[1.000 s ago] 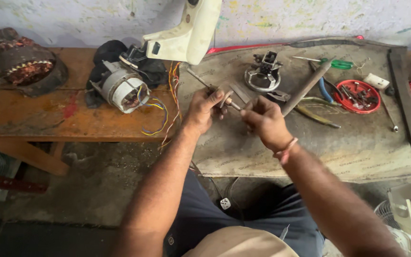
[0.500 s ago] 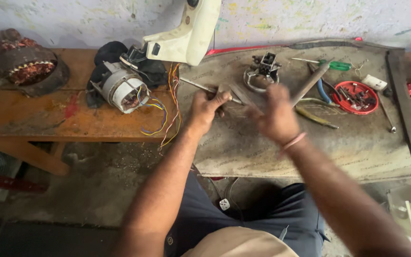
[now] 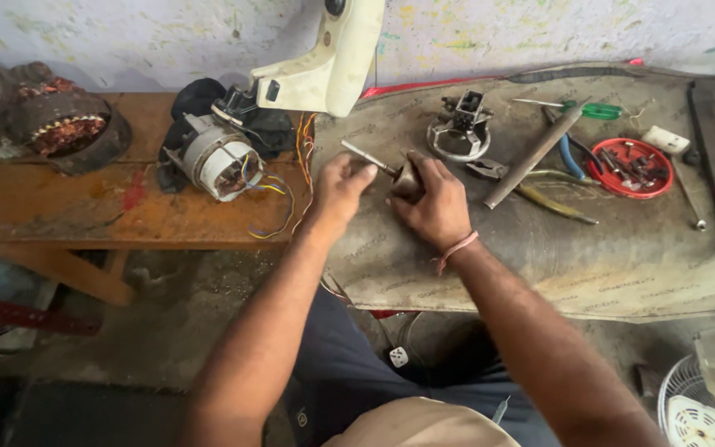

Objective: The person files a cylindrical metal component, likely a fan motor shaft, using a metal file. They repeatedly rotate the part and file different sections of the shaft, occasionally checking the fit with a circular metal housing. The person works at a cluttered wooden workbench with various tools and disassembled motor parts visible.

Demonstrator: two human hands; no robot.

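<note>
Gripping a motor shaft (image 3: 374,162), hands aim it up-left.

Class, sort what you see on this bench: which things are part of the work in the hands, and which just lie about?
In hand:
left hand
right hand
rotor with shaft

Lying about:
fan motor with wires
metal bracket
pliers
file
red dish of small parts
green-handled screwdriver
</note>
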